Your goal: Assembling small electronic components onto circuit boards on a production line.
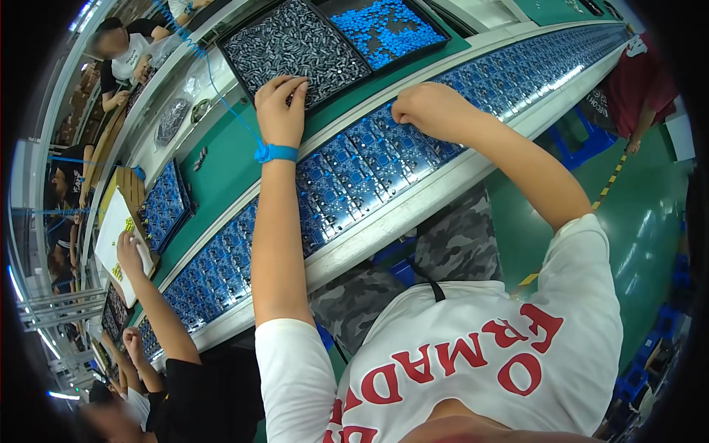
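Observation:
My left hand [281, 111], with a blue strap on its wrist [275, 153], reaches over the belt. Its bent fingertips rest at the front edge of a black tray of small grey parts [295, 40]. The palm is hidden, so I cannot see whether it holds anything. My right hand [432, 111] is curled, fingertips pinched together and pressed down on a blue circuit board [399, 144]. That board is one of a long row of blue boards [221, 258] lying on the white-edged belt.
A black tray of small blue parts [384, 26] stands right of the grey one. A stack of blue boards [162, 207] lies on the green bench. A co-worker's hand [129, 251] rests on a white sheet at left. A person in red [642, 88] stands at right beside a blue stool [576, 136].

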### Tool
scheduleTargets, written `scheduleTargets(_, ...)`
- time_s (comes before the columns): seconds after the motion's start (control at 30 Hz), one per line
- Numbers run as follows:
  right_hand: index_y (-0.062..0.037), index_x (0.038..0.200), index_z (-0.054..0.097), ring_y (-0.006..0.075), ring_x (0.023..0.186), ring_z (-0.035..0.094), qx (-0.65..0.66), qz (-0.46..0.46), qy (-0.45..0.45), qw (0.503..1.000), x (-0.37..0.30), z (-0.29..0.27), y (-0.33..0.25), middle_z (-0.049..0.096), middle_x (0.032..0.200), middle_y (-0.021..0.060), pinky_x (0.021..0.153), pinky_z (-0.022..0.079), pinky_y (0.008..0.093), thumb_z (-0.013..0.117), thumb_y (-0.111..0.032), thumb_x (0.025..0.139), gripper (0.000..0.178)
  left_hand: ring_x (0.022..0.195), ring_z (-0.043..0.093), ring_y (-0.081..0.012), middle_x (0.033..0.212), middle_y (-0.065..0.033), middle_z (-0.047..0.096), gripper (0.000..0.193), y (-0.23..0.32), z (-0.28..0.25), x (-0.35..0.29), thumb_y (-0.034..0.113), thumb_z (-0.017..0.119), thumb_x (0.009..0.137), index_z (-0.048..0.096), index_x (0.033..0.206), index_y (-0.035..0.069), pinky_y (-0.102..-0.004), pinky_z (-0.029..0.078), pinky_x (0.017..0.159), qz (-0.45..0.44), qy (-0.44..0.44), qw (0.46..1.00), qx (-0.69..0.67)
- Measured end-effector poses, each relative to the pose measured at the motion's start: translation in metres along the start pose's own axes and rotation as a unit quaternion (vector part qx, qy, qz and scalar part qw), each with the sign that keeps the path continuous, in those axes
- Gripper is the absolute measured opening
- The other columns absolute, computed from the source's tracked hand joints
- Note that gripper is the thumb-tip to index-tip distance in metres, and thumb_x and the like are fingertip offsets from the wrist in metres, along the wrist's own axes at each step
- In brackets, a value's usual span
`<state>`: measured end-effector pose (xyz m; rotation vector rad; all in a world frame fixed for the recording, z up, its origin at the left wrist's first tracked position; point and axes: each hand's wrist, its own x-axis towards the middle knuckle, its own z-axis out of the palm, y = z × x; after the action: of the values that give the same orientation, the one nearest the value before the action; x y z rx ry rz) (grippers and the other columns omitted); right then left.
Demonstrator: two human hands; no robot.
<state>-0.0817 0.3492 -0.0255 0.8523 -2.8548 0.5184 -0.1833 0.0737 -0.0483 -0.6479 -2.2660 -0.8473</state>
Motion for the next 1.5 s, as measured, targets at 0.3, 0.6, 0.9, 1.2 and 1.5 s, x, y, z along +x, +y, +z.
scheduleTargets(0.3,-0.0058,0.086,0.070,0.0320,0.085,0.065,-0.015,-0.044,0.002,0.999,-0.002,-0.007,0.000,0.067,0.084,0.0103,0.075,0.051,0.0437,0.067,-0.010,0.082,0.007,0.103,0.058,-0.0304,0.103,-0.0085,0.069,0.011,0.003,0.001,0.001,0.016,0.073,0.084,0.078,0.094,0.011,-0.0411,0.046,0.093,0.000,0.013,0.999,-0.038)
scheduleTargets(0.6,-0.0063,0.088,0.074,0.0299,0.084,0.068,0.013,-0.003,-0.124,0.992,0.014,-0.031,-0.002,0.072,0.088,0.0108,0.076,0.053,0.0404,0.068,-0.011,0.082,0.010,0.103,0.058,-0.0309,0.102,-0.0089,0.068,0.011,0.008,-0.002,-0.001,0.015,0.073,0.084,0.077,0.094,0.012,-0.0411,0.046,0.091,-0.016,0.004,0.999,-0.048)
scheduleTargets(0.9,-0.0064,0.099,0.073,0.0283,0.083,0.069,0.114,0.055,0.151,0.980,0.104,-0.010,0.076,0.072,0.086,0.0119,0.074,0.054,0.0402,0.068,-0.016,0.084,0.018,0.097,0.057,-0.0302,0.092,-0.0095,0.065,0.010,0.015,0.002,0.000,0.015,0.072,0.086,0.077,0.094,0.011,-0.0404,0.047,0.086,-0.046,0.030,0.998,-0.038)
scheduleTargets(1.2,-0.0029,0.099,0.070,0.0248,0.075,0.067,0.120,0.078,0.138,0.980,0.112,0.010,0.084,0.069,0.080,0.0115,0.069,0.052,0.0372,0.068,-0.012,0.084,0.018,0.084,0.060,-0.0278,0.085,-0.0105,0.064,0.013,0.017,-0.002,0.005,0.016,0.069,0.089,0.076,0.098,0.008,-0.0366,0.049,0.078,-0.069,0.023,0.995,-0.066)
scheduleTargets(1.5,-0.0035,0.098,0.068,0.0275,0.074,0.065,0.090,0.062,0.183,0.977,0.109,0.019,0.088,0.066,0.076,0.0099,0.069,0.052,0.0394,0.067,-0.011,0.085,0.015,0.092,0.067,-0.0159,0.107,-0.0092,0.071,0.020,0.060,-0.038,0.010,0.010,0.065,0.095,0.072,0.111,0.000,-0.0273,0.051,0.080,-0.255,-0.037,0.928,-0.270)
